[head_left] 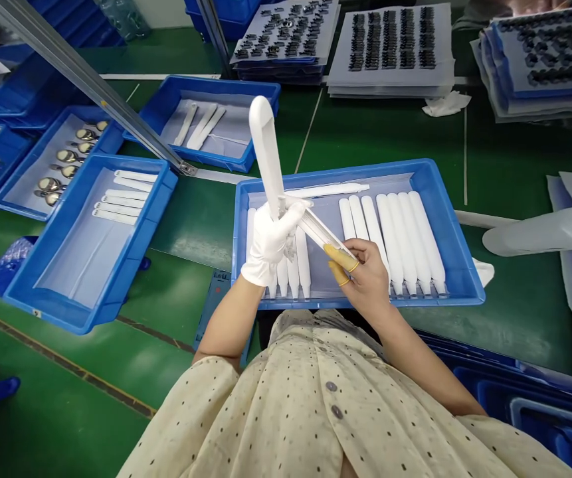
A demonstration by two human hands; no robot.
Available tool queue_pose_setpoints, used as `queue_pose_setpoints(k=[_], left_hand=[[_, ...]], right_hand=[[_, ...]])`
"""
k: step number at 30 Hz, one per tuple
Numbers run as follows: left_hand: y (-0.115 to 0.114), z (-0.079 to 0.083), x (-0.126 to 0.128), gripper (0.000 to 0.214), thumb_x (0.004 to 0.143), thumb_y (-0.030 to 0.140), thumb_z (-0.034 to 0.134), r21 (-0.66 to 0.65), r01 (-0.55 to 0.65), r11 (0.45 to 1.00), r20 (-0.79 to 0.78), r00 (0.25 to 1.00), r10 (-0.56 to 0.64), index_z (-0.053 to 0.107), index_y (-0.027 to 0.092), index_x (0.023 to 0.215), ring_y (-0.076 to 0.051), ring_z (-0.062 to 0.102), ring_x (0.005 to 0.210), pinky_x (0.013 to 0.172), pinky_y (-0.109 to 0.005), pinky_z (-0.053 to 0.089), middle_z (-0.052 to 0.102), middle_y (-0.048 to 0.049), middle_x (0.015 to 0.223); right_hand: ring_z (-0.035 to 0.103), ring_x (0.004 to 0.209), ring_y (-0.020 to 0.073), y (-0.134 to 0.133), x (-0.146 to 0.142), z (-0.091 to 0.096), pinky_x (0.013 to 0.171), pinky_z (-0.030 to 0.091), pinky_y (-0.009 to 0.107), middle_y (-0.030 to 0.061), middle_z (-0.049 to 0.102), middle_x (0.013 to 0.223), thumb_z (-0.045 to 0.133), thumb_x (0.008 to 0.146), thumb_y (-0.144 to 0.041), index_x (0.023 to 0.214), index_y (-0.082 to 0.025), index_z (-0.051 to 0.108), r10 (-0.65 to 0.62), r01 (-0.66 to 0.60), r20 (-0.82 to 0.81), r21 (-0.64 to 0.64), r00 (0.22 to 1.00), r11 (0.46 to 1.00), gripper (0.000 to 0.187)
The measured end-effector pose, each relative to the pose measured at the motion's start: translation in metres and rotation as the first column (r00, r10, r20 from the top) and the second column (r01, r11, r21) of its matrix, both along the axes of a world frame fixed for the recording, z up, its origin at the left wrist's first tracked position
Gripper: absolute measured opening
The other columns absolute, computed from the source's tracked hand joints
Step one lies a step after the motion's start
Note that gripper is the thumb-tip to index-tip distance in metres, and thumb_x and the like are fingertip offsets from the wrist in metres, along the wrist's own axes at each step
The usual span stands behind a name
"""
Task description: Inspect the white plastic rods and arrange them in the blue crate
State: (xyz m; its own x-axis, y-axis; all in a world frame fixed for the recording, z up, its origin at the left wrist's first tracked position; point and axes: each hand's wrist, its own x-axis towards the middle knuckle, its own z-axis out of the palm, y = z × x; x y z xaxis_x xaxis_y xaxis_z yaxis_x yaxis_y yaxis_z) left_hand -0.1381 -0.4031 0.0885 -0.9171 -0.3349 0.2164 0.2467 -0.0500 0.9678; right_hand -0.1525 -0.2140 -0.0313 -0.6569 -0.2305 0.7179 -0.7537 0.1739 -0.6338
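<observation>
My left hand [272, 236], in a white glove, is closed around the lower end of a long white handle-shaped piece [267, 149]. That piece stands upright with its rounded end at the top. A slim white channel-shaped strip [319, 229] slants down from the gloved fingers to my right hand [363, 272]. Yellow finger cots cover two fingertips of the right hand, which pinch the strip's lower end. Whether strip and handle piece are joined cannot be made out. Below both hands lies a blue tray [465, 279] with rows of similar white pieces [405, 242].
At left, a blue tray [86, 318] holds several white strips, beside a tray of shiny metal parts [69, 156]. Another tray [260, 99] stands behind a slanted metal post [91, 86]. Stacked sheets with dark small parts [390, 40] line the back. A white rounded object [539, 232] is at right.
</observation>
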Motion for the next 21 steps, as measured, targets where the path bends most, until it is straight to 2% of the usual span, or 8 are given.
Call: queue_pose_setpoints(k=[4, 7, 9, 11, 14, 17, 19, 21], left_hand=[[-0.009, -0.007, -0.005, 0.053, 0.082, 0.067, 0.08, 0.119, 0.045, 0.992, 0.012, 0.999, -0.047, 0.069, 0.017, 0.069, -0.006, 0.034, 0.034, 0.035, -0.024, 0.025, 0.04, 0.0053, 0.044], [-0.016, -0.016, -0.004, 0.043, 0.083, 0.056, 0.085, 0.129, 0.119, 0.984, -0.012, 0.993, -0.118, 0.077, 0.017, 0.097, -0.008, 0.05, 0.045, 0.048, -0.023, 0.044, 0.054, 0.0035, 0.056], [-0.019, -0.024, 0.0, 0.052, 0.079, 0.045, 0.091, 0.14, 0.136, 0.981, -0.055, 0.99, -0.13, 0.074, 0.021, 0.123, -0.009, 0.06, 0.059, 0.06, -0.023, 0.052, 0.067, 0.0016, 0.078], [-0.021, -0.033, 0.005, 0.068, 0.075, 0.037, 0.096, 0.184, 0.111, 0.977, -0.071, 0.993, -0.099, 0.069, 0.027, 0.136, -0.008, 0.063, 0.066, 0.064, -0.021, 0.053, 0.069, 0.0022, 0.093], [-0.023, -0.044, 0.011, 0.062, 0.08, 0.048, 0.092, 0.284, 0.089, 0.955, -0.054, 0.996, -0.076, 0.07, 0.026, 0.134, -0.007, 0.059, 0.063, 0.061, -0.019, 0.052, 0.062, 0.0037, 0.081], [-0.022, -0.049, 0.014, 0.064, 0.08, 0.065, 0.086, 0.339, 0.086, 0.937, -0.046, 0.996, -0.075, 0.075, 0.02, 0.125, -0.008, 0.055, 0.058, 0.054, -0.02, 0.048, 0.059, 0.0029, 0.071], [-0.021, -0.05, 0.016, 0.067, 0.078, 0.068, 0.086, 0.328, 0.079, 0.941, -0.047, 0.997, -0.068, 0.076, 0.018, 0.121, -0.009, 0.054, 0.055, 0.052, -0.02, 0.047, 0.059, 0.0023, 0.069], [-0.019, -0.05, 0.017, 0.065, 0.081, 0.069, 0.084, 0.288, 0.092, 0.953, -0.058, 0.995, -0.078, 0.077, 0.017, 0.12, -0.01, 0.055, 0.055, 0.053, -0.022, 0.048, 0.059, 0.0021, 0.068]], right_hand=[[0.067, 0.091, 0.017, 0.001, -0.004, 0.002, 0.084, 0.061, 0.038, 0.0079, 0.06, 0.122, 0.07, 0.095, -0.027, 0.116, -0.033, 0.078, 0.233, -0.23, 0.142, -0.033, 0.962, 0.973, 0.024], [0.07, 0.105, 0.0211, -0.005, -0.016, 0.0, 0.093, 0.063, 0.042, 0.0079, 0.064, 0.117, 0.073, 0.094, -0.038, 0.121, -0.028, 0.069, 0.408, -0.355, 0.396, -0.202, 0.823, 0.913, 0.029], [0.072, 0.1, 0.0213, -0.013, -0.033, -0.005, 0.088, 0.066, 0.043, 0.0083, 0.067, 0.115, 0.069, 0.096, -0.045, 0.129, -0.026, 0.058, 0.449, -0.329, 0.577, -0.306, 0.683, 0.894, 0.039], [0.073, 0.09, 0.021, -0.024, -0.052, -0.012, 0.081, 0.068, 0.044, 0.0086, 0.069, 0.11, 0.064, 0.097, -0.044, 0.14, -0.024, 0.047, 0.398, -0.244, 0.716, -0.315, 0.574, 0.917, 0.05], [0.074, 0.088, 0.0226, -0.046, -0.077, -0.024, 0.078, 0.068, 0.044, 0.0125, 0.069, 0.115, 0.059, 0.097, -0.033, 0.151, -0.02, 0.042, 0.248, -0.142, 0.821, -0.203, 0.515, 0.969, 0.058], [0.074, 0.096, 0.0242, -0.067, -0.086, -0.03, 0.084, 0.068, 0.043, 0.0193, 0.063, 0.133, 0.045, 0.101, -0.025, 0.16, -0.014, 0.039, 0.099, -0.214, 0.818, 0.031, 0.567, 0.976, 0.06], [0.071, 0.112, 0.0272, -0.077, -0.086, -0.029, 0.098, 0.064, 0.044, 0.0217, 0.061, 0.139, 0.04, 0.101, -0.019, 0.164, -0.009, 0.035, -0.006, -0.274, 0.757, 0.244, 0.654, 0.93, 0.064], [0.062, 0.13, 0.033, -0.081, -0.084, -0.024, 0.113, 0.053, 0.05, 0.024, 0.059, 0.142, 0.044, 0.1, -0.018, 0.165, -0.006, 0.036, -0.105, -0.277, 0.671, 0.437, 0.734, 0.856, 0.067]])
